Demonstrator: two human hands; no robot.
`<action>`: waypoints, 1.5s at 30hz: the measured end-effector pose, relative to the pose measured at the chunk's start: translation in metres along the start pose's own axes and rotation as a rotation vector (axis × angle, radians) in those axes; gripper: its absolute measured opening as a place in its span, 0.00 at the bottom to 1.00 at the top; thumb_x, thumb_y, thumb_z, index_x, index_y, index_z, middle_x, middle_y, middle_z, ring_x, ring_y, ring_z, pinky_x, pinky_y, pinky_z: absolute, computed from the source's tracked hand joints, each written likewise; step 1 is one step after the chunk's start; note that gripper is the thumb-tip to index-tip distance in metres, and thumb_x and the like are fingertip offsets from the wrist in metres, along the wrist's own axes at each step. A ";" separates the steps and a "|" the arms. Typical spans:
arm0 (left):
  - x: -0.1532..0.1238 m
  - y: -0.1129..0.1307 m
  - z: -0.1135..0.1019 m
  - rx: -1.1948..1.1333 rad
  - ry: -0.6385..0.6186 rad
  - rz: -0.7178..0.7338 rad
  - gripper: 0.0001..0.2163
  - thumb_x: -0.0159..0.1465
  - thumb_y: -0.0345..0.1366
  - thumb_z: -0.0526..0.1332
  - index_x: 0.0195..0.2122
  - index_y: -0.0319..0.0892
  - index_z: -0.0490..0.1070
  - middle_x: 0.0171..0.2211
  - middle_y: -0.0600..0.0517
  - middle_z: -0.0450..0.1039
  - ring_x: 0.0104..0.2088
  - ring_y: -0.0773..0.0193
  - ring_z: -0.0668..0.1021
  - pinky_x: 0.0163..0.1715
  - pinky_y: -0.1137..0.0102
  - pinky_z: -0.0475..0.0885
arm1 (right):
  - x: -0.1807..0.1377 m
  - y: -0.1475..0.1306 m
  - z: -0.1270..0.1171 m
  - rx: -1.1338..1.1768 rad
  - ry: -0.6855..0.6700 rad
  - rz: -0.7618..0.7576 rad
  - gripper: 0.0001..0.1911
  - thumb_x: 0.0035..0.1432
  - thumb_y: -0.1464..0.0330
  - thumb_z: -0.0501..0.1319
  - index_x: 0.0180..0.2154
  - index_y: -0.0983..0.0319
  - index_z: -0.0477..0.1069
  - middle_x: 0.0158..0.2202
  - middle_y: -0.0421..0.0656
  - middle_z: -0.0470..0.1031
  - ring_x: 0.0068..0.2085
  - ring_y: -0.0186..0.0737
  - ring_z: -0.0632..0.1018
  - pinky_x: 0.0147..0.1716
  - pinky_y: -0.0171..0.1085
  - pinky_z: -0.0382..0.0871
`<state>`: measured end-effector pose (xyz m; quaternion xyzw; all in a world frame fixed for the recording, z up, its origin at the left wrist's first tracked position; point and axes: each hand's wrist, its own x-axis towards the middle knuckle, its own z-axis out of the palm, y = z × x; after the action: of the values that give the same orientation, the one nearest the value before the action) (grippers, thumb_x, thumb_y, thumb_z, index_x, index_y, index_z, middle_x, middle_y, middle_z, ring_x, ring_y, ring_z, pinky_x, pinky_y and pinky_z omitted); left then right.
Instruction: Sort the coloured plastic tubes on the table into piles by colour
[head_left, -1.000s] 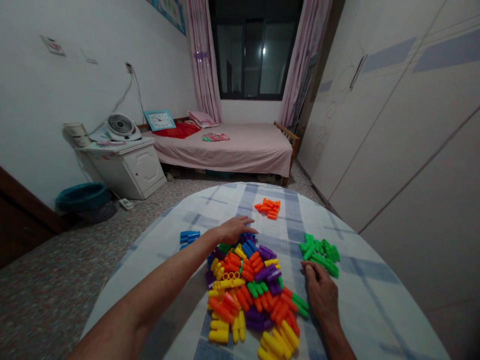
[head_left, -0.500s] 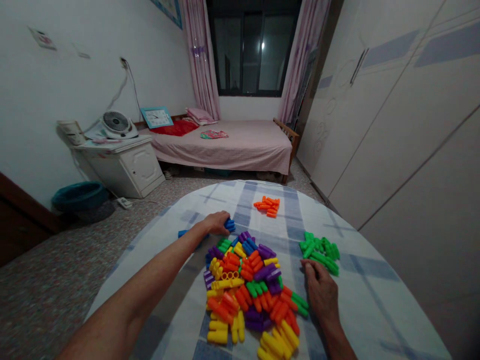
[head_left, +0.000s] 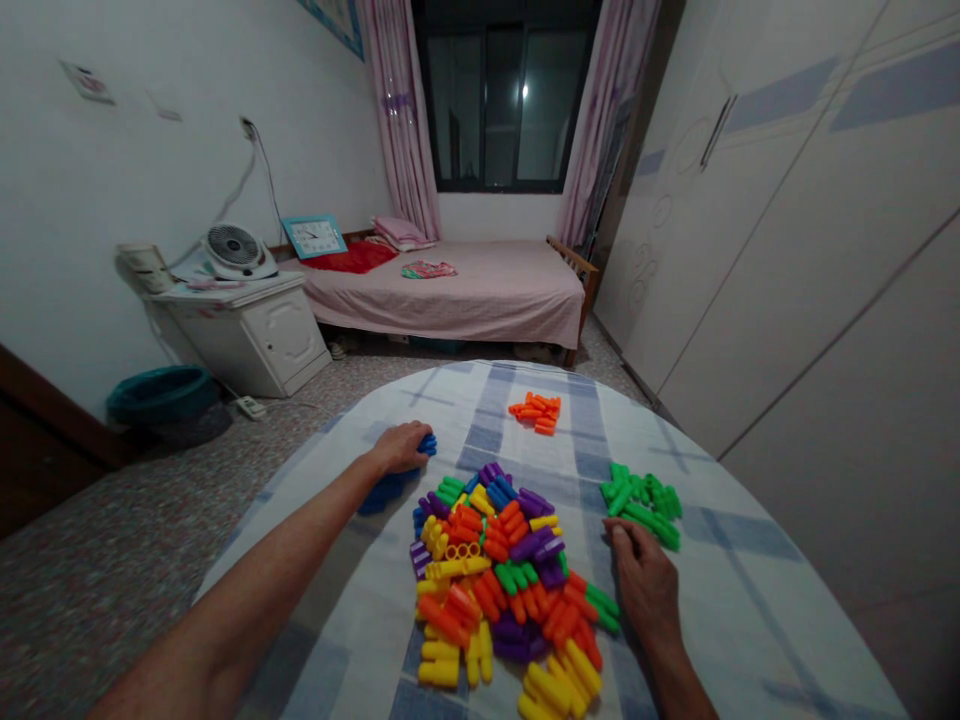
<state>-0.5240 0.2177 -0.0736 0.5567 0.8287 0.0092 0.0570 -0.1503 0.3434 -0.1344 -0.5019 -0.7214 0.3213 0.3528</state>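
My left hand is closed on a blue plastic building block, whose ribbed end sticks out past the fingertips. Beneath and beside that wrist lie more blue blocks, partly hidden by the forearm. A mixed pile of yellow, orange, purple, green and blue tube-shaped blocks spreads over the middle of the table, close to me. Right of it rests my right hand, fingers curled in, with nothing visible in them. Its fingertips are beside a group of green blocks.
Orange blocks form a small group toward the table's far side. The oval table has a checked cloth. Beyond it stand a bed, a white cabinet with a fan, a bin and a wardrobe.
My left hand has moved left with the blue block, away from the mixed pile and toward the other blue blocks. My right hand has stayed beside the green ones.
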 end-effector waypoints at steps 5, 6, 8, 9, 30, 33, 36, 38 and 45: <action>-0.016 -0.010 0.001 -0.007 0.116 -0.062 0.22 0.56 0.33 0.57 0.53 0.38 0.66 0.54 0.40 0.67 0.54 0.50 0.71 0.52 0.59 0.67 | -0.001 0.001 0.001 -0.002 0.009 0.001 0.22 0.52 0.55 0.50 0.36 0.62 0.75 0.36 0.47 0.79 0.39 0.46 0.78 0.42 0.40 0.68; -0.021 -0.007 0.002 -0.041 0.178 -0.035 0.21 0.57 0.33 0.57 0.54 0.39 0.66 0.56 0.40 0.66 0.56 0.51 0.69 0.54 0.59 0.65 | -0.001 0.001 0.001 -0.001 0.006 0.006 0.22 0.52 0.55 0.50 0.36 0.62 0.75 0.35 0.47 0.79 0.39 0.46 0.78 0.42 0.40 0.68; -0.036 0.003 0.006 -0.158 0.293 0.065 0.18 0.60 0.35 0.55 0.52 0.40 0.68 0.56 0.42 0.66 0.57 0.54 0.68 0.57 0.59 0.64 | -0.001 0.000 0.000 -0.001 0.004 0.016 0.22 0.52 0.55 0.50 0.36 0.62 0.75 0.36 0.48 0.79 0.39 0.46 0.78 0.41 0.40 0.68; -0.045 0.010 0.008 -0.229 0.329 0.124 0.16 0.61 0.36 0.55 0.50 0.41 0.69 0.55 0.43 0.68 0.56 0.55 0.69 0.57 0.60 0.64 | -0.001 0.000 0.000 0.000 0.004 0.018 0.22 0.52 0.55 0.50 0.36 0.62 0.75 0.36 0.48 0.79 0.39 0.46 0.78 0.41 0.40 0.68; -0.014 0.130 0.012 -0.094 0.107 0.489 0.15 0.55 0.33 0.62 0.44 0.39 0.73 0.43 0.42 0.74 0.46 0.53 0.74 0.46 0.62 0.69 | 0.000 -0.001 0.001 0.026 0.000 0.014 0.22 0.52 0.55 0.51 0.36 0.62 0.75 0.36 0.49 0.79 0.39 0.47 0.78 0.42 0.40 0.67; -0.005 0.131 0.017 -0.032 0.070 0.487 0.12 0.54 0.34 0.63 0.40 0.41 0.75 0.38 0.44 0.75 0.43 0.53 0.74 0.43 0.62 0.69 | 0.000 -0.002 0.001 0.032 -0.002 0.032 0.22 0.52 0.55 0.51 0.36 0.62 0.75 0.37 0.49 0.79 0.39 0.47 0.78 0.42 0.41 0.67; -0.005 0.131 0.020 -0.051 0.096 0.460 0.08 0.56 0.33 0.61 0.37 0.42 0.76 0.36 0.46 0.75 0.41 0.54 0.74 0.42 0.64 0.69 | 0.000 -0.004 0.000 0.032 -0.004 0.030 0.22 0.51 0.55 0.51 0.35 0.62 0.75 0.37 0.49 0.79 0.39 0.47 0.78 0.43 0.41 0.67; -0.007 0.130 0.019 -0.110 0.125 0.416 0.08 0.58 0.34 0.60 0.38 0.43 0.75 0.36 0.47 0.75 0.42 0.56 0.74 0.42 0.65 0.69 | 0.000 -0.005 0.000 0.031 -0.005 0.030 0.22 0.51 0.55 0.51 0.35 0.62 0.75 0.37 0.48 0.79 0.39 0.47 0.78 0.42 0.41 0.67; -0.025 0.079 -0.008 -0.443 0.462 0.104 0.11 0.63 0.37 0.56 0.43 0.42 0.73 0.40 0.50 0.74 0.42 0.62 0.75 0.45 0.69 0.69 | -0.001 -0.005 0.000 0.021 0.004 0.009 0.22 0.52 0.55 0.50 0.36 0.62 0.75 0.35 0.48 0.79 0.38 0.46 0.78 0.42 0.41 0.68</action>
<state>-0.4426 0.2248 -0.0573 0.5556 0.7679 0.3184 -0.0132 -0.1527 0.3408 -0.1305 -0.5023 -0.7148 0.3294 0.3582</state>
